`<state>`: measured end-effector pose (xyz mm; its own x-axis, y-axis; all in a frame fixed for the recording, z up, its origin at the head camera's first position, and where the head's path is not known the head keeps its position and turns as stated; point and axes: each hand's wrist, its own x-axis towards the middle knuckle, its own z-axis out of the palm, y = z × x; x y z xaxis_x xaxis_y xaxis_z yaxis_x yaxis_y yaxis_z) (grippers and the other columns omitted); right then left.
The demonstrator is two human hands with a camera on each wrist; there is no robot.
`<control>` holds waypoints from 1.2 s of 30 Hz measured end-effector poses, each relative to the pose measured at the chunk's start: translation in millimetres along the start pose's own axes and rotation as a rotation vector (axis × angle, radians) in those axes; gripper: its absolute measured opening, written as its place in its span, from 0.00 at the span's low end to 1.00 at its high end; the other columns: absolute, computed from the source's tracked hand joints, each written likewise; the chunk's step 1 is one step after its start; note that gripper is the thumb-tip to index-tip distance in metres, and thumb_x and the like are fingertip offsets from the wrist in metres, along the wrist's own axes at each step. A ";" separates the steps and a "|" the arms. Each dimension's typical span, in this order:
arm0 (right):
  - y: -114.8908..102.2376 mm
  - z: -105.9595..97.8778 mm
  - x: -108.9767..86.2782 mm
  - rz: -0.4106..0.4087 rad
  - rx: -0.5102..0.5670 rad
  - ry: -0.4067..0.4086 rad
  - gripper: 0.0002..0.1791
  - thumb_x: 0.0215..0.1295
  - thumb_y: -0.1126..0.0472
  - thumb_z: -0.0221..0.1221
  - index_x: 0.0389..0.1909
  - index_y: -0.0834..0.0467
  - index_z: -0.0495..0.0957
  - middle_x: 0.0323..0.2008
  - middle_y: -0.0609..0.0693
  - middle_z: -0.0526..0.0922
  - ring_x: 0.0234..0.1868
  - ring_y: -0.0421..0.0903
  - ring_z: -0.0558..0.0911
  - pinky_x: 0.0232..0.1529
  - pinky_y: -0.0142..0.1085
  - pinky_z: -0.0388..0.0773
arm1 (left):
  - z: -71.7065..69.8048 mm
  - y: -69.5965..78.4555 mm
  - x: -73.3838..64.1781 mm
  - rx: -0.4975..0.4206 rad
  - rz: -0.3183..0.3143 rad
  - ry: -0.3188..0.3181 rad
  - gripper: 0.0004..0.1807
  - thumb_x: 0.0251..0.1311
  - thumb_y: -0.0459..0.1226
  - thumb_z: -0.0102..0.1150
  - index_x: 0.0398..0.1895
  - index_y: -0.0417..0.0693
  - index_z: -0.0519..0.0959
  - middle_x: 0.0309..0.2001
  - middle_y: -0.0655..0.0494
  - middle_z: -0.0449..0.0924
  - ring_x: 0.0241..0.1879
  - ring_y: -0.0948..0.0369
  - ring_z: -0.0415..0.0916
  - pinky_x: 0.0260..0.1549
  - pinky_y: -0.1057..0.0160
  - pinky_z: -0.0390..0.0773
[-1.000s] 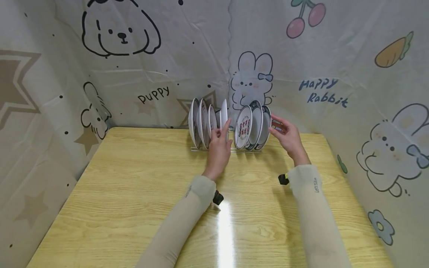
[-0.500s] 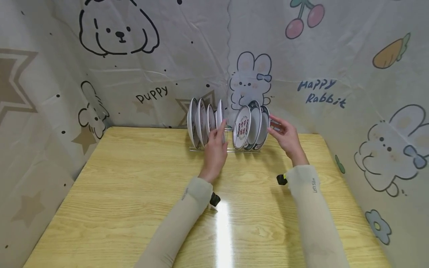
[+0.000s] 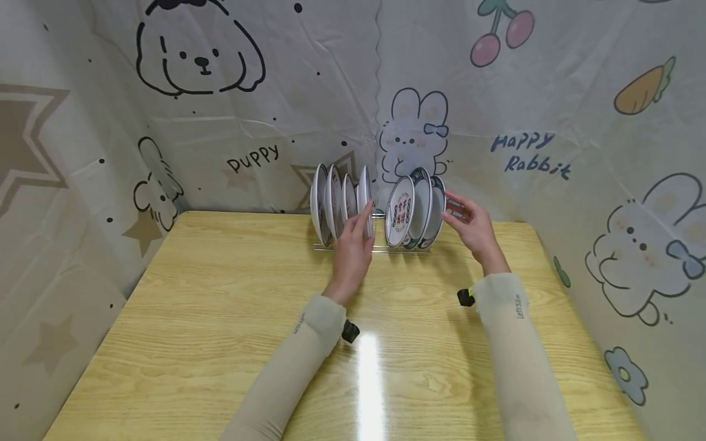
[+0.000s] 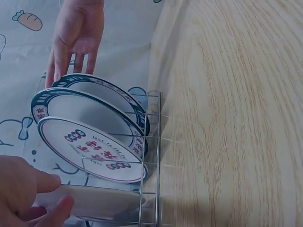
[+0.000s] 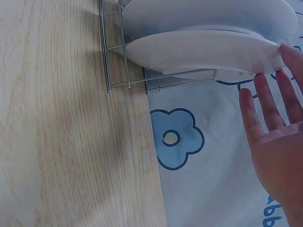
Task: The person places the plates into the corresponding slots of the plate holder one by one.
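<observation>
My left hand (image 3: 352,254) holds a white plate (image 3: 363,184) standing on edge near the middle of a wire dish rack (image 3: 380,249). In the left wrist view, the thumb and a finger lie at that plate's rim. My right hand (image 3: 474,226) touches the outer rim of the rightmost plate (image 3: 439,211) with fairly straight fingers; the right wrist view shows its thumb and fingertips at the edge. Beside that plate stand a dark-rimmed plate (image 3: 421,205) and a plate with red lettering (image 3: 399,211). Left of the held plate, several more plates (image 3: 320,202) stand upright, partly hidden by my hand.
The rack stands at the back edge of a wooden table (image 3: 220,324). Behind it hangs a pale curtain (image 3: 309,116) with cartoon prints, which also runs down both sides.
My left hand has shifted slightly left with the plate, bringing it close to the left group and widening the gap before the right group. My right hand stays at the rightmost plate.
</observation>
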<state>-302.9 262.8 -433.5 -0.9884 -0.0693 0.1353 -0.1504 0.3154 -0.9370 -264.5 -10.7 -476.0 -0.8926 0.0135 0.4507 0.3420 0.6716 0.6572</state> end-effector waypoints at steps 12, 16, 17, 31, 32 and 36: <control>21.9 -0.6 9.1 -0.021 0.000 0.016 0.30 0.75 0.59 0.61 0.76 0.49 0.69 0.78 0.50 0.65 0.75 0.56 0.69 0.75 0.47 0.70 | -2.9 -5.4 1.2 -0.031 0.013 0.005 0.47 0.63 0.28 0.68 0.81 0.68 0.60 0.60 0.45 0.79 0.42 0.52 0.84 0.45 0.59 0.88; 21.4 -0.1 8.9 -0.016 -0.005 0.017 0.30 0.75 0.58 0.61 0.75 0.49 0.69 0.78 0.49 0.66 0.75 0.54 0.70 0.76 0.47 0.70 | -3.2 -6.9 1.4 -0.039 0.016 0.004 0.47 0.63 0.29 0.68 0.81 0.68 0.60 0.60 0.46 0.79 0.42 0.52 0.84 0.45 0.59 0.88; 21.3 0.0 8.7 -0.016 -0.007 0.018 0.30 0.75 0.58 0.61 0.75 0.48 0.69 0.78 0.49 0.66 0.75 0.54 0.70 0.76 0.47 0.70 | -3.6 -7.1 1.4 -0.042 0.019 0.005 0.46 0.63 0.29 0.68 0.81 0.68 0.61 0.60 0.45 0.80 0.42 0.52 0.84 0.45 0.60 0.88; 4.8 3.9 2.2 -0.061 -0.100 0.007 0.29 0.78 0.60 0.57 0.77 0.54 0.67 0.78 0.55 0.64 0.75 0.60 0.68 0.75 0.51 0.70 | -33.0 -16.0 -4.0 -0.098 0.113 -0.032 0.40 0.67 0.31 0.66 0.79 0.62 0.65 0.55 0.48 0.81 0.32 0.59 0.77 0.29 0.68 0.82; 4.9 2.5 0.4 -0.071 -0.118 0.010 0.30 0.78 0.60 0.57 0.77 0.53 0.66 0.78 0.56 0.64 0.74 0.61 0.69 0.75 0.52 0.69 | -37.8 -17.8 -4.3 -0.093 0.139 -0.023 0.38 0.67 0.31 0.65 0.79 0.60 0.66 0.55 0.48 0.82 0.33 0.57 0.79 0.30 0.67 0.83; 9.4 -6.2 -13.7 -0.142 -0.243 0.017 0.31 0.78 0.61 0.57 0.78 0.53 0.64 0.75 0.61 0.66 0.73 0.63 0.69 0.75 0.58 0.68 | -62.7 -29.5 -6.6 -0.049 0.235 0.027 0.35 0.67 0.30 0.64 0.77 0.53 0.68 0.51 0.46 0.84 0.38 0.51 0.82 0.31 0.62 0.83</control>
<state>-291.0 272.6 -442.1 -0.9570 -0.1138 0.2668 -0.2861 0.5215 -0.8038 -250.3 -77.1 -460.5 -0.7787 0.1455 0.6103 0.5541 0.6159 0.5601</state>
